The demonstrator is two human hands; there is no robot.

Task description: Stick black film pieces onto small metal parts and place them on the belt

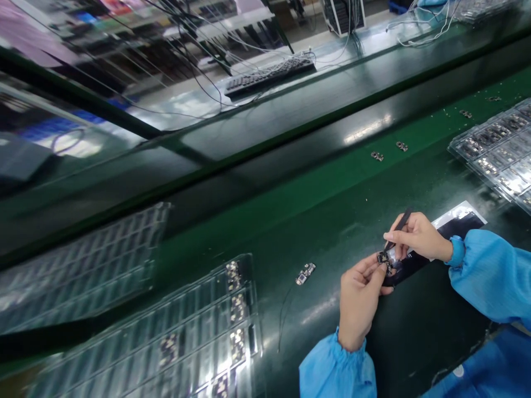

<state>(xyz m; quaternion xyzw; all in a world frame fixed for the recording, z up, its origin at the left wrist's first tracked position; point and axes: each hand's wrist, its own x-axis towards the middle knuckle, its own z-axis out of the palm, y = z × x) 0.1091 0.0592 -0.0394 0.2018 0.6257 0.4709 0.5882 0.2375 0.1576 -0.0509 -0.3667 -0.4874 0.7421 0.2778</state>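
My left hand pinches a small dark circuit board between thumb and fingers. Closed around black tweezers, my right hand brings their tip down to the board's upper edge; whether the tip touches it I cannot tell. Beneath both hands lies a black sheet with a silvery white edge. To the left, another small circuit board rests on the green bench with a thin black wire trailing from it.
A clear compartment tray with several boards stands at the lower left, a second tray behind it. At the right is a filled tray. Loose boards lie along the green strip. Beyond the ledge sits a keyboard-like strip among cables.
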